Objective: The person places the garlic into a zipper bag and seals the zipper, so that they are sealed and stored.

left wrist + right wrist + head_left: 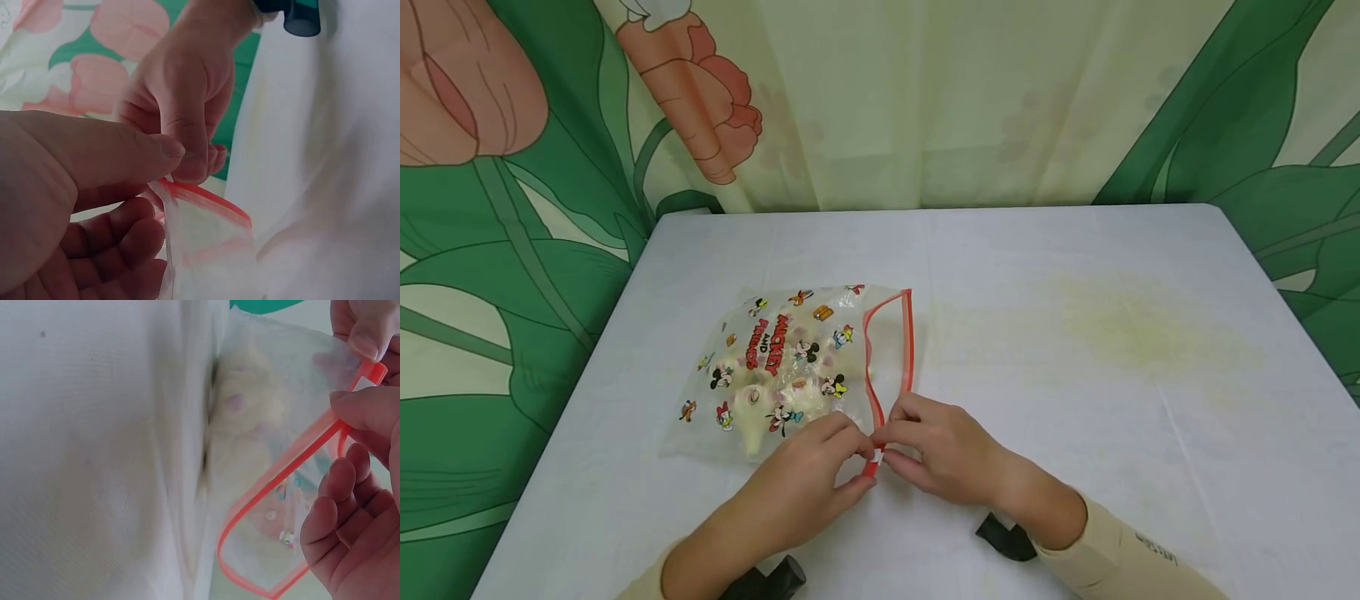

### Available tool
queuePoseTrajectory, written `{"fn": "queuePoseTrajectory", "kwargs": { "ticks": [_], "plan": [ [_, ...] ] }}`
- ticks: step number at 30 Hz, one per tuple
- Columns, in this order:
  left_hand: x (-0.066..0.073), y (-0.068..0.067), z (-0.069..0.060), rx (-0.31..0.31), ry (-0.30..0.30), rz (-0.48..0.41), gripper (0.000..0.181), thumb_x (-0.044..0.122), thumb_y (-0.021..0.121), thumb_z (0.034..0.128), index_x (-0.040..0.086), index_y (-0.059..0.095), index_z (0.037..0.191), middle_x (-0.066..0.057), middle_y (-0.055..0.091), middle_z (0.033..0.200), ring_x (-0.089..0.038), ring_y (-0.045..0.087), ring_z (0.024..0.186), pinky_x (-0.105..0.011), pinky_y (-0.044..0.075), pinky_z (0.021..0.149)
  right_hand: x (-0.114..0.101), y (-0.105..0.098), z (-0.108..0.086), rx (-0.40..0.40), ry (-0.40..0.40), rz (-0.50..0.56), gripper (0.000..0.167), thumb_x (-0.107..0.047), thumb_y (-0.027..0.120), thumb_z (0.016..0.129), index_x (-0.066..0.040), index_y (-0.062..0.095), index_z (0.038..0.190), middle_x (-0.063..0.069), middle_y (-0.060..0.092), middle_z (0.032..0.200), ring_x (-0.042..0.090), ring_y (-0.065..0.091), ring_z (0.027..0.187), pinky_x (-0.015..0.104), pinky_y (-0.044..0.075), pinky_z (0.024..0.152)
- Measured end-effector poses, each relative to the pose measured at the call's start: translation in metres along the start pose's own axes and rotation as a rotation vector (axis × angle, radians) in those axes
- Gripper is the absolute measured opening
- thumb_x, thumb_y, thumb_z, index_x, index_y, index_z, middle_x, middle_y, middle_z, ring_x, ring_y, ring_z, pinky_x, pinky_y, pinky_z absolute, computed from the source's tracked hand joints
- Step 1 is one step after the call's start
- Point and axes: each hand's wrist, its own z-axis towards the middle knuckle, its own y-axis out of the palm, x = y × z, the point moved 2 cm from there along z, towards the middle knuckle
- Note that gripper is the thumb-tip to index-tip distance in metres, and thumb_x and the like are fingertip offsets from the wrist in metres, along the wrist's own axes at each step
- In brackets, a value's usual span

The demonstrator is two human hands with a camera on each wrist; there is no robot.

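A clear zip bag [831, 333] printed with cartoon figures and red lettering lies on the table, its red-edged mouth [908, 342] facing right and gaping at the far part. Pale cream, soft-looking contents [751, 417] show through the plastic; their kind is unclear. My left hand [812, 475] pinches the near end of the red zip between thumb and fingers. Right beside it, my right hand [951, 454] pinches the zip with thumb and forefinger, its other fingers curled loosely in the right wrist view. Between the two hands sits a small white slider [364, 383].
The bag lies on a white-covered table [1075, 333] with a faint yellowish stain at the right. Behind the table hangs a curtain [925, 100] with large tulips and leaves. Black wrist mounts [1006, 537] show below both forearms.
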Motion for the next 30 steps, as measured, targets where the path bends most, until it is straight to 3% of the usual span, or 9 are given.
{"fn": "queuePoseTrajectory", "kwargs": {
  "ticks": [8, 14, 23, 30],
  "plan": [
    [-0.001, -0.002, 0.000, -0.015, -0.032, -0.049, 0.020, 0.008, 0.081, 0.0815, 0.014, 0.066, 0.093, 0.007, 0.063, 0.088, -0.007, 0.058, 0.079, -0.019, 0.052, 0.069, -0.002, 0.000, 0.002, 0.000, -0.007, 0.021, 0.016, -0.008, 0.077, 0.080, -0.014, 0.074, 0.095, -0.005, 0.055, 0.086, 0.005, 0.050, 0.069, 0.012, 0.042, 0.062],
    [-0.003, -0.004, 0.000, 0.009, -0.026, -0.092, 0.014, 0.003, 0.076, 0.0847, 0.012, 0.068, 0.092, 0.007, 0.068, 0.088, -0.005, 0.062, 0.079, -0.019, 0.053, 0.070, -0.004, 0.000, 0.006, 0.020, -0.030, 0.039, 0.021, -0.010, 0.082, 0.078, -0.015, 0.073, 0.097, -0.005, 0.058, 0.089, 0.006, 0.054, 0.075, 0.011, 0.044, 0.067],
    [-0.010, 0.001, -0.005, 0.114, 0.036, -0.097, 0.016, -0.001, 0.076, 0.0842, 0.011, 0.069, 0.092, 0.006, 0.067, 0.088, -0.005, 0.061, 0.077, -0.020, 0.051, 0.068, -0.006, 0.003, 0.010, 0.040, -0.082, 0.013, 0.017, -0.008, 0.079, 0.081, -0.012, 0.073, 0.096, -0.003, 0.065, 0.097, 0.009, 0.063, 0.087, 0.019, 0.052, 0.080],
    [-0.010, 0.004, -0.007, 0.169, 0.048, -0.074, 0.018, -0.002, 0.077, 0.0835, 0.010, 0.067, 0.094, 0.004, 0.066, 0.089, -0.007, 0.060, 0.078, -0.021, 0.052, 0.068, -0.001, 0.001, 0.008, 0.054, -0.124, -0.044, 0.006, -0.014, 0.071, 0.091, -0.012, 0.073, 0.097, -0.003, 0.067, 0.097, 0.009, 0.065, 0.086, 0.021, 0.054, 0.079]
  ]
}}
